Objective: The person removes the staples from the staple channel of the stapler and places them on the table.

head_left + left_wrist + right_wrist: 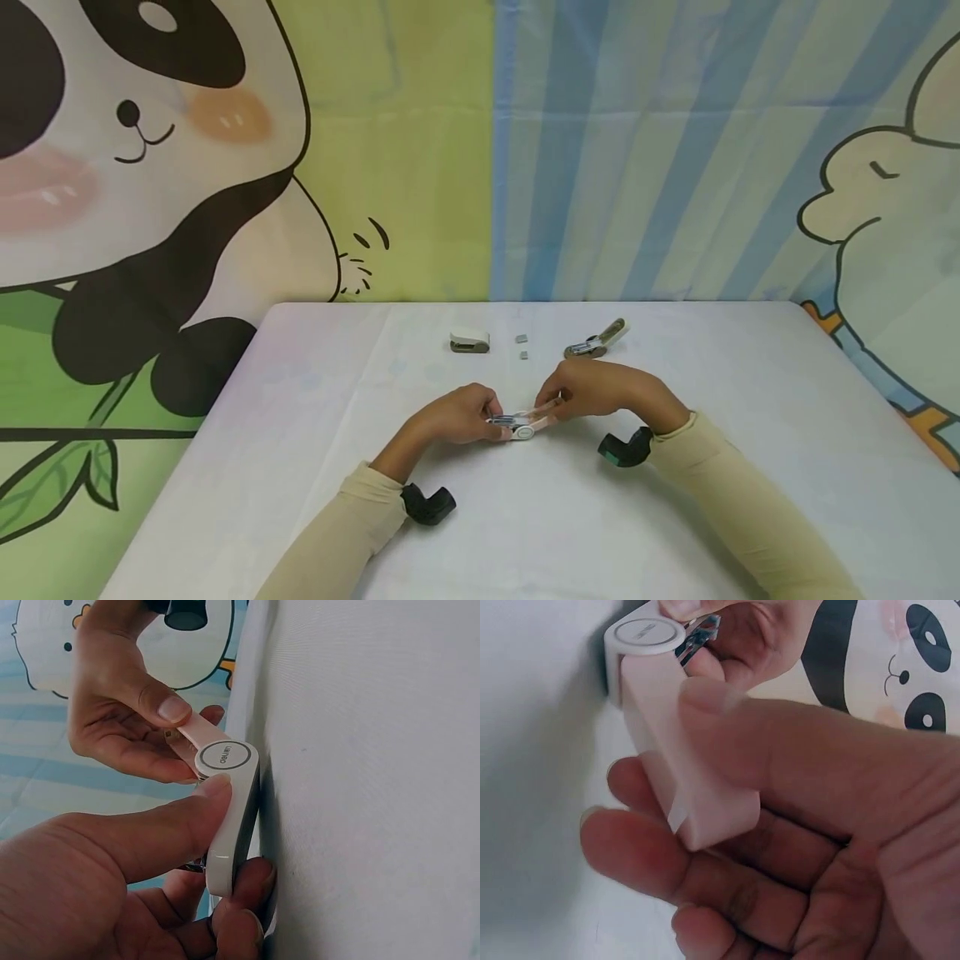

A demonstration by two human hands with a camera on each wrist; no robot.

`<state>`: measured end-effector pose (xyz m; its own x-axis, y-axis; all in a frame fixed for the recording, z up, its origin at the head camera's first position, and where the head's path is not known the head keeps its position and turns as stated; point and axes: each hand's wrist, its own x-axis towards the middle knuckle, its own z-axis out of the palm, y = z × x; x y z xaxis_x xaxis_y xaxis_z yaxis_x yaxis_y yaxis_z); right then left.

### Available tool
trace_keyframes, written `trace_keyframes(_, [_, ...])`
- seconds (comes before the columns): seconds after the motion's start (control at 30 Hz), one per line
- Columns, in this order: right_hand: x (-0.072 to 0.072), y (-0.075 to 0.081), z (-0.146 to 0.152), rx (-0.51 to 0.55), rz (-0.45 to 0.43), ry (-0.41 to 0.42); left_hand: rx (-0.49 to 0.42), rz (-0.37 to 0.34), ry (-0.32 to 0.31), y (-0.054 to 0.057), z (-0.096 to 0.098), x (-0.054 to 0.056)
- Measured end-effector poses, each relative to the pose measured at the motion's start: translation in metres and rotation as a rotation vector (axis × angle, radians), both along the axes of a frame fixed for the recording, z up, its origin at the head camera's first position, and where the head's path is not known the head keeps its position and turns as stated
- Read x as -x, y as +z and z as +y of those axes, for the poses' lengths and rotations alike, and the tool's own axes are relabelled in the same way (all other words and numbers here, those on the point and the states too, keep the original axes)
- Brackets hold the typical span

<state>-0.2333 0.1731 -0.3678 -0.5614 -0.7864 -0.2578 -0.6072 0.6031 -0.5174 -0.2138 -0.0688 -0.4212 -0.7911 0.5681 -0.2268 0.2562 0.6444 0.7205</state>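
Note:
A small pink-and-white stapler [522,432] is spread open between my two hands, low over the table or touching it. My left hand [459,415] grips its white end [238,802], with the thumb on top and the fingers beneath. The pink arm [697,776] is pinched between the thumb and fingers of my right hand [592,388]. At the hinge, a round cap with lettering [225,755] shows in the left wrist view. Shiny metal staple rail [701,637] parts show beside the hinge in the right wrist view, partly covered by the left hand's fingers.
Behind my hands on the white table [315,500] lie a closed white-and-grey stapler [469,342], two small grey staple strips [522,339] and an opened grey-and-white stapler [597,340]. A cartoon-printed curtain [420,150] hangs at the table's far edge.

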Motion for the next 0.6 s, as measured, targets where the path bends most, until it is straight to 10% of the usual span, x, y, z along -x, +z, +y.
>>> trace_keyframes(0.6, [0.02,-0.005,0.045,0.063,-0.005,-0.03,-0.016,0.054,0.026,-0.002,0.032,0.019])
